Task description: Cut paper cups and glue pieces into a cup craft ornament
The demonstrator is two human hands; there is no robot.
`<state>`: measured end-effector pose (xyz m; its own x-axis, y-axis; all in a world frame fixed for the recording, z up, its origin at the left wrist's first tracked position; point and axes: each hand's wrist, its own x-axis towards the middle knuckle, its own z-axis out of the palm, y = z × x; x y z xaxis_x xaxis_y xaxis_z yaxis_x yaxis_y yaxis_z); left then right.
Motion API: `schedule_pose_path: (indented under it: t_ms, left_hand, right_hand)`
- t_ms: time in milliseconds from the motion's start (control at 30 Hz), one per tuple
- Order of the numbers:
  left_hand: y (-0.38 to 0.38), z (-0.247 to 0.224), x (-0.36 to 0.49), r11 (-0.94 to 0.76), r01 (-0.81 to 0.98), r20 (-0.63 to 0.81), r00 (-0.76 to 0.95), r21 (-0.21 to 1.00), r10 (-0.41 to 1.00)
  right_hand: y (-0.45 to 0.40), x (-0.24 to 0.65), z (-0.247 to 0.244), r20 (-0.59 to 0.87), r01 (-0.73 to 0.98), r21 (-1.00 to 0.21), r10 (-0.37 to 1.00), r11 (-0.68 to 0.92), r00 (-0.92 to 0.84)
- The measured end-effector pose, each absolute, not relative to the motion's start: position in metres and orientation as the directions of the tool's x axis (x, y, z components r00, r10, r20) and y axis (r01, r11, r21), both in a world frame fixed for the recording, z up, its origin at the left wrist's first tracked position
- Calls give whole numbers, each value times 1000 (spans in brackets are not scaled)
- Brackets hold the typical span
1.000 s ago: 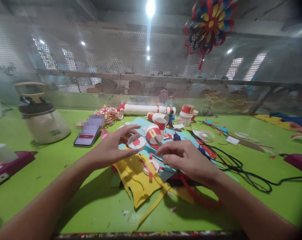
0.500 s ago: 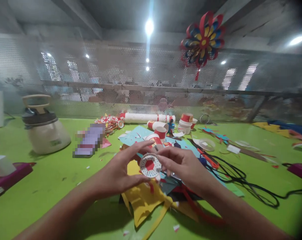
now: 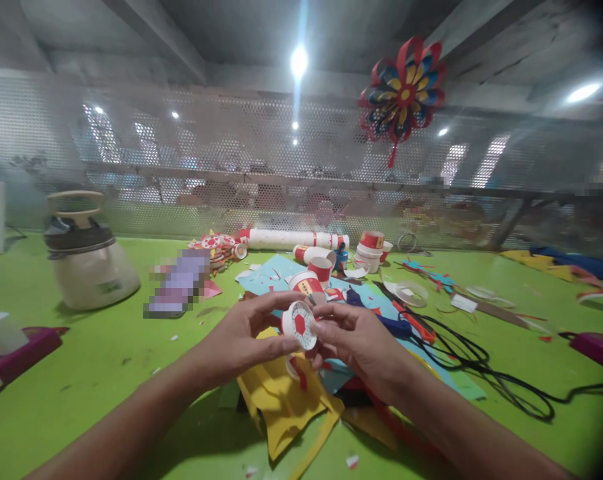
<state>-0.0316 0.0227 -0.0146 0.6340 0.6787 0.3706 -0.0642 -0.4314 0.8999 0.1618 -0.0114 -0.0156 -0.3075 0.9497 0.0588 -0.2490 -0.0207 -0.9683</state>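
The left hand (image 3: 238, 337) is closed on one disc (image 3: 297, 325), a shallow white piece with a red hexagon on its dotted face. The disc lies between the left thumb and fingers, out at their tips, and is tilted with its face toward the right hand (image 3: 368, 340). The right thumb touches the edge of that face, and the right index finger curls close above it; whether the right fingers pinch the disc or only rest against it cannot be told.

Both hands are over the middle of the table (image 3: 221, 460). Just below the disc is one white ring (image 3: 295, 368) with a red strip, partly hidden, over the yellow piece (image 3: 286, 417). Beyond the hands, three separate red-and-white cups (image 3: 321, 270) are grouped on and about the blue sheet (image 3: 276, 270). Behind them to the right are one stack (image 3: 368, 257) of cups and one small cup (image 3: 386, 250) beside it; how many are nested in the stack cannot be told. One long white tube (image 3: 281, 239) lies across the back.

On the left are one phone (image 3: 178, 283), one bottle (image 3: 94, 273) and one purple power strip (image 3: 24, 357); a second purple unit (image 3: 594, 350) is at the far right. One tape roll (image 3: 416, 294) lies near the black cord (image 3: 481, 373). One paper flower (image 3: 405, 95) hangs above.
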Motion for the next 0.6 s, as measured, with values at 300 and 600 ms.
schedule_pose_path:
  t_ms: [300,600]
  left_hand:
    - [16,-10,-29,-547,42,409,617,836,673]
    - [21,-19,-28,-439,-28,370,588,898,719]
  right_hand:
    - [-14,160,-16,98,-10,-995,939,101,-331]
    - [-16,160,-16,373,303,-859,909,414,-185]
